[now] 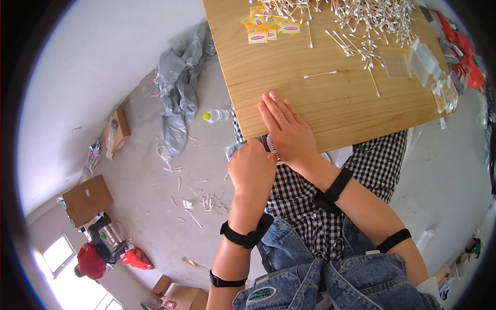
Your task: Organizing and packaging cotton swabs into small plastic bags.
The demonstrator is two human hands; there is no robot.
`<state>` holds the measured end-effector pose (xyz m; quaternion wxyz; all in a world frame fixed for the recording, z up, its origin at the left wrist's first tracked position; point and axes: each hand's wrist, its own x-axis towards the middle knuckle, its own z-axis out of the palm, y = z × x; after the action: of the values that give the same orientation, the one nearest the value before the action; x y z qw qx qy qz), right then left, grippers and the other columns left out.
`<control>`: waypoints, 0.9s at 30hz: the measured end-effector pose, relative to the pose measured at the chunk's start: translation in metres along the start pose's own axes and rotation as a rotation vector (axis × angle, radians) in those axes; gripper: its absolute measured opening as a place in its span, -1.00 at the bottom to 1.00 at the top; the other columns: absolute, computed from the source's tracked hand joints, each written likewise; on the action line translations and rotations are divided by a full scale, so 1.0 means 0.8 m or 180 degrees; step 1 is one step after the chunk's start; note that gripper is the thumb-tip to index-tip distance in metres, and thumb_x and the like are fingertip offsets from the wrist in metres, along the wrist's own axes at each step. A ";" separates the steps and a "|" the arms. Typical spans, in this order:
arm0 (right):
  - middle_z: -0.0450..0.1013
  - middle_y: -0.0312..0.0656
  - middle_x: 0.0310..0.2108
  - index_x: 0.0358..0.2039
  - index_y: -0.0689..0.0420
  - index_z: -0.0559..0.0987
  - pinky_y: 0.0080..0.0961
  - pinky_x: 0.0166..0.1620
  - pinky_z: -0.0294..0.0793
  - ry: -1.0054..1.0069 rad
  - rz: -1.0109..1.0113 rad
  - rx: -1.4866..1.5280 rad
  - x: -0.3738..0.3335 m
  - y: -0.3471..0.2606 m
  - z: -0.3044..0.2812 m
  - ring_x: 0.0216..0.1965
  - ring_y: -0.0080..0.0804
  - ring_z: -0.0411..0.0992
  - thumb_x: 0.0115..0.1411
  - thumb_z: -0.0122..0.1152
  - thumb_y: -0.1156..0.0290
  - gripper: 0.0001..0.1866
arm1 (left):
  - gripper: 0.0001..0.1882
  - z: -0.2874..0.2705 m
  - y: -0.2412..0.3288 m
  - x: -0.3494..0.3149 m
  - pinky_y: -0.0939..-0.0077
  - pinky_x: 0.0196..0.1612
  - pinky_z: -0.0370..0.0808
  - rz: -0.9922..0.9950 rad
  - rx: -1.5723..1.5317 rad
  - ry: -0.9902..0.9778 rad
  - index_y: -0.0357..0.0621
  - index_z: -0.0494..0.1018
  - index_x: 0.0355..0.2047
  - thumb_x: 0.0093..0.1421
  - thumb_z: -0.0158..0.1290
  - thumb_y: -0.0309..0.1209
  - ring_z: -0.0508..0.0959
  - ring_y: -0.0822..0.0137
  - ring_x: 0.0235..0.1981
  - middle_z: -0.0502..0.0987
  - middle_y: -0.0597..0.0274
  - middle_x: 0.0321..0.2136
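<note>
At the table's near left corner my left hand [252, 166] is closed in a fist around a clear plastic bag [235, 149], part of which sticks out on its left side. Between my two hands shows a row of white cotton swab tips [271, 144], mostly hidden by the fingers. My right hand [290, 132] lies with fingers stretched out over the table edge, its palm beside the swabs. Farther in, a single cotton swab [320, 75] lies on the wooden table [279, 62].
A big heap of cotton swabs [377, 20] covers the far right of the table. Yellow cards [258, 35] lie far left, clear plastic bags [424, 62] on the right. Grey plastic sheeting [175, 98], a bottle [217, 115] and scraps [212, 203] are on the floor. A person in red [92, 260] is at lower left.
</note>
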<state>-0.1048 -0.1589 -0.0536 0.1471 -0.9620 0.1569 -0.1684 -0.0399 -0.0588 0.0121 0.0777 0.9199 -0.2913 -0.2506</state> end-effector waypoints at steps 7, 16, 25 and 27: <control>0.22 0.01 0.32 0.25 0.36 0.30 -0.28 0.39 0.18 0.0027 -0.0061 -0.0078 0.002 -0.004 -0.003 0.40 -0.22 0.13 0.24 -0.01 0.43 -0.43 | -0.82 0.005 -0.030 0.002 0.43 -0.47 0.44 -0.0581 -0.1872 0.0021 -0.31 0.54 -0.52 -0.04 0.18 -0.39 0.52 0.33 -0.60 0.52 0.20 -0.67; 0.24 0.04 0.30 0.24 0.37 0.31 -0.24 0.39 0.19 0.0026 -0.0038 0.0038 0.009 -0.021 0.003 0.39 -0.17 0.14 0.22 0.01 0.45 -0.43 | -0.85 0.011 -0.038 -0.003 0.60 -0.54 0.27 -0.0631 -0.2551 -0.0010 -0.29 0.55 -0.53 -0.01 0.20 -0.43 0.28 0.62 -0.66 0.34 0.47 -0.76; 0.23 0.02 0.32 0.25 0.32 0.31 -0.20 0.38 0.20 0.0028 0.0091 0.0159 0.008 -0.027 0.006 0.39 -0.14 0.15 0.20 0.04 0.52 -0.43 | -0.60 0.008 -0.073 -0.014 0.40 -0.16 0.39 0.0703 -0.1797 0.0530 -0.16 0.57 -0.19 -0.11 0.35 -0.51 0.43 0.32 -0.29 0.49 0.24 -0.30; 0.21 -0.02 0.34 0.27 0.27 0.31 -0.18 0.38 0.20 0.0028 0.0164 0.0311 0.009 -0.032 0.004 0.39 -0.14 0.14 0.19 0.05 0.57 -0.41 | -0.35 0.007 -0.074 -0.015 0.15 0.21 0.31 0.1188 -0.1467 0.0725 -0.15 0.52 -0.03 -0.23 0.43 -0.50 0.33 0.00 0.14 0.37 0.07 0.13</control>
<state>-0.0905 -0.1377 -0.0460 0.1974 -0.9485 0.1738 -0.1763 -0.0218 -0.0037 -0.0047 0.3609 0.8309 -0.3800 -0.1868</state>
